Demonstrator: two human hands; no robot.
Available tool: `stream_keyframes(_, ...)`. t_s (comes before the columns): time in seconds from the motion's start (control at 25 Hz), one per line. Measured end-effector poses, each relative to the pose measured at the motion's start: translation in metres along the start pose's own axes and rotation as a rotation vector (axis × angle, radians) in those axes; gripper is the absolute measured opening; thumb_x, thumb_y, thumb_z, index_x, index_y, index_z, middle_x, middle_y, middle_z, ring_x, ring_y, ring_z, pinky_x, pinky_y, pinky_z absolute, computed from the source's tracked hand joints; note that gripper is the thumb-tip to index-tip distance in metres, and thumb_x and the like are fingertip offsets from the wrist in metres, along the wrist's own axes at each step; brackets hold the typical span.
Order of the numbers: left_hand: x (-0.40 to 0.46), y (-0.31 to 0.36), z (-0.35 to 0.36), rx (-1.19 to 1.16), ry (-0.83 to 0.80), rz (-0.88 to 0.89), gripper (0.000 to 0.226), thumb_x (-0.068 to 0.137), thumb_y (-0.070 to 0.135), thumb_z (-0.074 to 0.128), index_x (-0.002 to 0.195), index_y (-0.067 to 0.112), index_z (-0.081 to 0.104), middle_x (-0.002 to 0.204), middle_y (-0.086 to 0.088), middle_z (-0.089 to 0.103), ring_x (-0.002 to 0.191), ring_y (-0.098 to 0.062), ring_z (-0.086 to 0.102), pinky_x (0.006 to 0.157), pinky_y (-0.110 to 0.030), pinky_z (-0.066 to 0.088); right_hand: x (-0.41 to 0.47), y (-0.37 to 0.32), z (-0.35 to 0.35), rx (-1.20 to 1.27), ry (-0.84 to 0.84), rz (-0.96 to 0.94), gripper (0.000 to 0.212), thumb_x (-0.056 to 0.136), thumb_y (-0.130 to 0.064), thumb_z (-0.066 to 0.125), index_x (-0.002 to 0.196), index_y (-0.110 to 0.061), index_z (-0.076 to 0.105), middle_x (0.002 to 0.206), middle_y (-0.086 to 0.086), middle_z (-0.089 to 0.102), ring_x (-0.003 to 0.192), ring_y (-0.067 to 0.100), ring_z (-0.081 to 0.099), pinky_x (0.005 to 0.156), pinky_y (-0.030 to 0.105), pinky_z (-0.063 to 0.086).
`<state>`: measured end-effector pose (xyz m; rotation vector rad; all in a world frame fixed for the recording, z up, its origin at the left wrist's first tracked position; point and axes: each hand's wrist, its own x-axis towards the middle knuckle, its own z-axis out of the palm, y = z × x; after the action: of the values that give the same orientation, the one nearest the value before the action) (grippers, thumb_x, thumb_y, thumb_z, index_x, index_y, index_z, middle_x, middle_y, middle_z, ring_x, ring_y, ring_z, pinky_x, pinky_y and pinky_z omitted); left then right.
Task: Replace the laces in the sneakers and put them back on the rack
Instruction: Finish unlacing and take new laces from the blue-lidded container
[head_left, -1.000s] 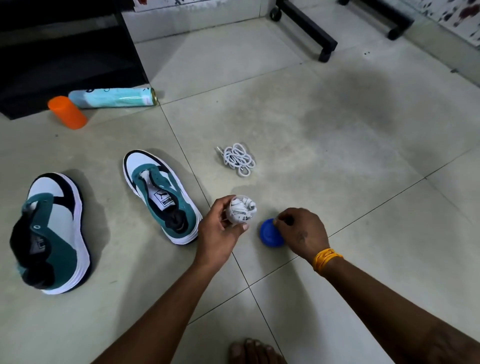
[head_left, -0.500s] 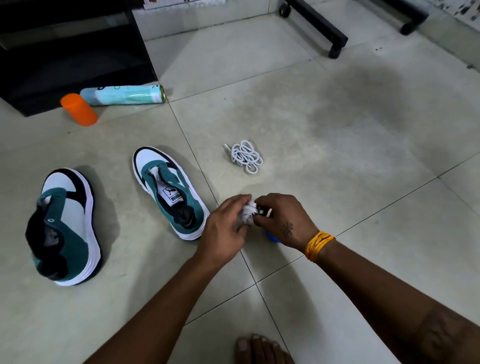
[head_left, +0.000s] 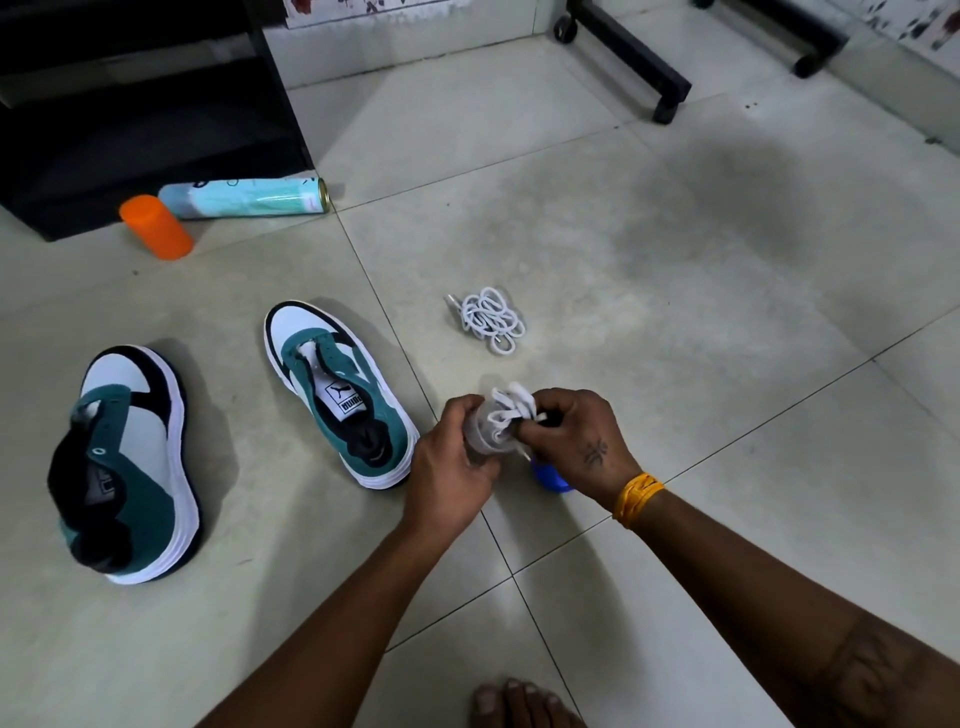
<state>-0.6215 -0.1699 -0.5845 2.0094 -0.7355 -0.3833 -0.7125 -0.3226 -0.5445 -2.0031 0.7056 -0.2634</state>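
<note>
Left hand (head_left: 452, 457) gripping a small clear jar (head_left: 485, 434) of white laces (head_left: 511, 405), right hand (head_left: 576, 441) pinching them at its mouth, just right of the nearer sneaker (head_left: 337, 389), other sneaker (head_left: 130, 462) far left.

Domestic interior, likely a home, indicated by pale glazed floor tiles (head_left: 675, 234), black open shoe rack (head_left: 130, 104), black castor-footed furniture legs (head_left: 628, 57), teal-and-white laceless sneakers (head_left: 337, 395) laid out, bare toes (head_left: 519, 701) seen.

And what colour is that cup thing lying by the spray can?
Orange, clearest in the head view.
</note>
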Motion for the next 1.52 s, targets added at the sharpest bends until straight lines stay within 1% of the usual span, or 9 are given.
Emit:
stream_keyframes(0.12, 0.004, 0.000, 0.007, 0.044, 0.019, -0.063, 0.056, 0.074, 0.029, 0.087, 0.118, 0.028, 0.053, 0.107, 0.005, 0.073, 0.096, -0.019, 0.069, 0.078, -0.034, 0.055, 0.003, -0.003, -0.014, 0.090, 0.109, 0.026, 0.006, 0.085, -0.017, 0.080, 0.080, -0.017, 0.079, 0.061, 0.004, 0.065, 0.053, 0.020, 0.058, 0.055, 0.039, 0.054)
stream_keyframes(0.28, 0.006, -0.007, 0.020, 0.247, 0.082, 0.020, 0.062, 0.067, 0.024, 0.091, 0.121, 0.016, 0.060, 0.114, -0.008, 0.064, 0.105, -0.034, 0.059, 0.086, -0.040, 0.048, 0.012, 0.018, -0.026, 0.083, 0.240, 0.112, 0.003, 0.084, -0.022, 0.082, 0.083, -0.020, 0.080, 0.067, 0.002, 0.069, 0.061, 0.026, 0.066, 0.058, 0.047, 0.061)
stream_keyframes(0.4, 0.008, -0.009, 0.027, 0.316, 0.093, 0.020, 0.065, 0.064, 0.021, 0.092, 0.121, 0.015, 0.061, 0.113, -0.010, 0.060, 0.103, -0.038, 0.058, 0.087, -0.047, 0.050, 0.021, 0.042, -0.029, -0.198, 0.286, 0.084, 0.012, 0.081, -0.027, 0.080, 0.078, -0.018, 0.073, 0.069, 0.000, 0.064, 0.069, 0.028, 0.063, 0.061, 0.041, 0.051)
stream_keyframes(0.56, 0.006, -0.010, 0.030, 0.281, 0.093, -0.004, 0.078, 0.065, 0.015, 0.089, 0.136, 0.012, 0.057, 0.121, -0.012, 0.061, 0.111, -0.039, 0.057, 0.094, -0.050, 0.049, 0.029, 0.055, -0.027, -0.440, 0.105, 0.071, 0.021, 0.084, -0.030, 0.078, 0.095, -0.016, 0.066, 0.084, 0.001, 0.055, 0.083, 0.029, 0.058, 0.065, 0.032, 0.032)
stream_keyframes(0.72, 0.004, -0.007, 0.027, 0.169, 0.073, -0.010, 0.084, 0.069, 0.018, 0.089, 0.144, 0.014, 0.052, 0.130, -0.008, 0.058, 0.122, -0.032, 0.053, 0.103, -0.042, 0.045, 0.027, 0.051, -0.027, -0.385, 0.060, 0.159, 0.042, 0.082, -0.040, 0.075, 0.120, -0.027, 0.060, 0.101, 0.000, 0.057, 0.088, 0.023, 0.058, 0.071, 0.032, 0.042)
stream_keyframes(0.92, 0.016, 0.016, 0.019, 0.015, 0.070, -0.048, 0.066, 0.081, 0.037, 0.069, 0.144, 0.022, 0.054, 0.134, 0.004, 0.057, 0.127, -0.016, 0.049, 0.103, -0.030, 0.042, 0.018, 0.034, -0.036, -0.337, 0.180, 0.147, 0.049, 0.082, -0.043, 0.073, 0.125, -0.031, 0.056, 0.112, -0.001, 0.052, 0.095, 0.018, 0.059, 0.075, 0.035, 0.050)
stream_keyframes(1.28, 0.092, 0.042, 0.004, -0.168, 0.148, -0.410, 0.032, 0.095, 0.012, 0.062, 0.125, 0.021, 0.070, 0.121, 0.005, 0.069, 0.105, -0.012, 0.064, 0.094, -0.028, 0.050, 0.085, -0.007, -0.014, -0.419, 0.211, -0.086, 0.050, 0.078, -0.051, 0.075, 0.116, -0.020, 0.065, 0.109, 0.004, 0.060, 0.104, 0.025, 0.059, 0.078, 0.035, 0.049)
stream_keyframes(1.4, 0.118, 0.049, -0.003, -0.288, 0.148, -0.580, 0.025, 0.092, 0.009, 0.054, 0.088, 0.025, 0.072, 0.091, 0.007, 0.071, 0.079, -0.013, 0.061, 0.073, -0.028, 0.047, 0.124, -0.011, 0.004, -0.519, 0.087, -0.068, 0.063, 0.080, -0.056, 0.077, 0.122, -0.011, 0.062, 0.116, 0.012, 0.058, 0.108, 0.034, 0.058, 0.082, 0.039, 0.049)
stream_keyframes(1.52, 0.139, 0.036, 0.000, -0.377, 0.138, -0.676, 0.024, 0.076, 0.005, 0.051, 0.057, 0.017, 0.059, 0.060, 0.003, 0.053, 0.060, -0.021, 0.045, 0.060, -0.030, 0.035, 0.155, -0.006, 0.019, -0.692, -0.016, 0.006, 0.074, 0.081, -0.062, 0.075, 0.128, -0.008, 0.055, 0.125, 0.014, 0.053, 0.113, 0.035, 0.055, 0.087, 0.042, 0.050)
